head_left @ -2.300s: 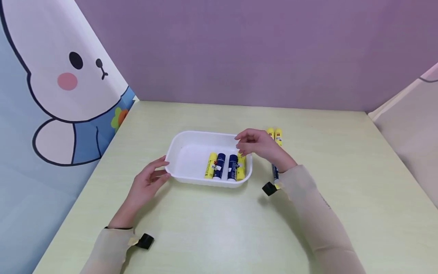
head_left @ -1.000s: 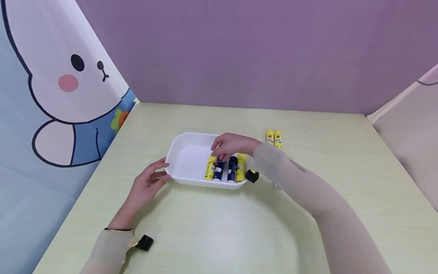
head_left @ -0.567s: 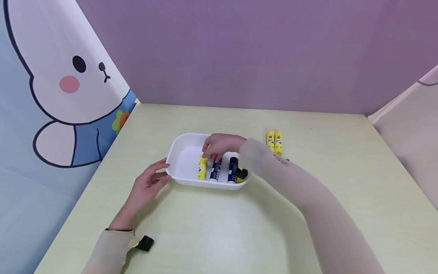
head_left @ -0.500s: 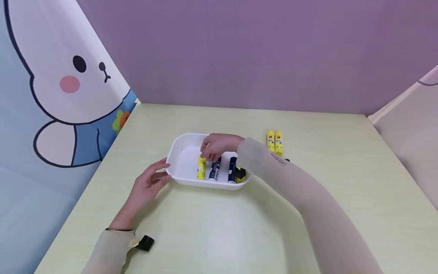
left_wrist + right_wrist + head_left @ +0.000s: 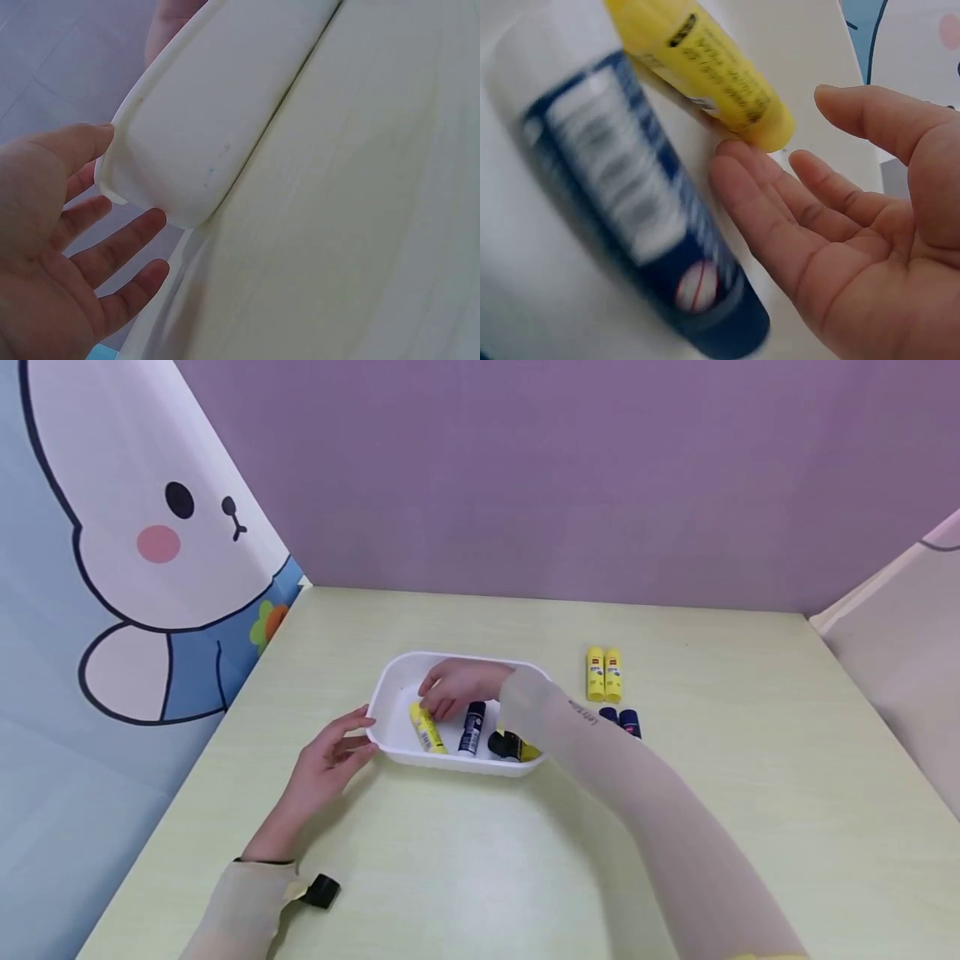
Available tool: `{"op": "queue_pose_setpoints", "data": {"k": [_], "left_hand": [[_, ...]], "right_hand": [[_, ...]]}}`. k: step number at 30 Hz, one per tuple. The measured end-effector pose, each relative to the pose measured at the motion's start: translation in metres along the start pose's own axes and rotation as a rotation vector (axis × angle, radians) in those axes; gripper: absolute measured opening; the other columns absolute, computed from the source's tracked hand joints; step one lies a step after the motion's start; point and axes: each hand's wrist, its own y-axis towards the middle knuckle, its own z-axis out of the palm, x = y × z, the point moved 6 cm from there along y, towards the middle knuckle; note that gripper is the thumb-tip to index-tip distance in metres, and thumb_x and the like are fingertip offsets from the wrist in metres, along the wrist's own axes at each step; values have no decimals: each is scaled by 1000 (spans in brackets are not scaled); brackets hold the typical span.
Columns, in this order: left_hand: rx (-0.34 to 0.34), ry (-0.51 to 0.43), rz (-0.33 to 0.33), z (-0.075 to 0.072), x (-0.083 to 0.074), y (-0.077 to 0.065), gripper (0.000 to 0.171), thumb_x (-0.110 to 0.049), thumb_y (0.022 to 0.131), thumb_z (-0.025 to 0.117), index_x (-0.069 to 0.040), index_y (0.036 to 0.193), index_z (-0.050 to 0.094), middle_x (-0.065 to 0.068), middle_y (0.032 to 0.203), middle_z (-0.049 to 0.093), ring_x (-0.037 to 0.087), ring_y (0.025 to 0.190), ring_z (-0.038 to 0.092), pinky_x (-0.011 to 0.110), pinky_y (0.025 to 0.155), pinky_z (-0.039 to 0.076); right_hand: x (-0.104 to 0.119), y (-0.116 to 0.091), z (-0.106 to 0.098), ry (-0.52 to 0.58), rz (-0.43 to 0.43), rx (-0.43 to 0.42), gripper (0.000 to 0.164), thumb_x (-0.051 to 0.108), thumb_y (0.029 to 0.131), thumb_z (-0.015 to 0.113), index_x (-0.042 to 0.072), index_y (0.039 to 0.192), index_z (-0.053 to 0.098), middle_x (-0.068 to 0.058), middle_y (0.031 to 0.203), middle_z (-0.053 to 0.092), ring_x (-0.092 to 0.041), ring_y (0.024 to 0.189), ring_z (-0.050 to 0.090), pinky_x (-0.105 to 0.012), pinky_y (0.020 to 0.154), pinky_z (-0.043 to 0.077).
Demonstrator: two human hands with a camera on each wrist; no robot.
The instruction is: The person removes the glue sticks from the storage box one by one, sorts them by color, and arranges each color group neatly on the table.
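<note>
A shallow white tray stands on the table with glue sticks in it. In the head view my left hand touches its left end. The left wrist view shows the fingers fairly straight, fingertips against the tray's outer wall and rim. My right hand is inside the tray, its fingertips by the cap end of a yellow glue stick that lies slanted. In the right wrist view the thumb stands apart and the palm holds nothing. A dark blue glue stick lies just right of it. Farther right, another blue and another yellow are mostly hidden.
Two yellow glue sticks lie side by side on the table, right of the tray. Two dark blue ones lie nearer, partly behind the right sleeve. A purple wall panel bounds the back.
My right hand has moved left across the tray. The yellow glue stick has shifted left and turned slanted, away from the blue one. The left hand has stayed at the tray's end.
</note>
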Motion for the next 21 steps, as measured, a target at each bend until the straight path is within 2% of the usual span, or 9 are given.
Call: {"op": "queue_pose_setpoints", "data": {"k": [7, 13, 16, 21], "left_hand": [[5, 5, -4, 0, 0, 0, 36, -1, 95, 65, 0, 131, 58, 18, 151, 43, 40, 112, 63, 14, 86, 51], [7, 25, -6, -1, 0, 1, 36, -2, 96, 64, 0, 131, 57, 18, 151, 43, 40, 112, 63, 17, 87, 52], [3, 37, -1, -1, 1, 1, 36, -2, 96, 64, 0, 131, 57, 18, 151, 44, 40, 112, 63, 17, 87, 52], [-1, 25, 11, -2, 2, 0, 36, 0, 95, 65, 1, 130, 58, 19, 150, 44, 42, 111, 63, 16, 86, 52]], "right_hand": [[-3, 11, 12, 56, 19, 52, 41, 7, 96, 64, -3, 134, 52, -15, 104, 71, -24, 91, 69, -34, 82, 59], [-4, 14, 23, 114, 24, 153, 40, 0, 96, 62, -2, 134, 51, -17, 100, 69, -23, 86, 66, -37, 81, 60], [-3, 14, 28, 111, 22, 202, 39, -1, 95, 62, -2, 132, 52, -14, 97, 68, -21, 83, 64, -37, 80, 60], [0, 13, 32, 52, 5, 248, 41, -2, 93, 65, 0, 133, 53, -13, 103, 69, -20, 85, 64, -36, 80, 60]]}}
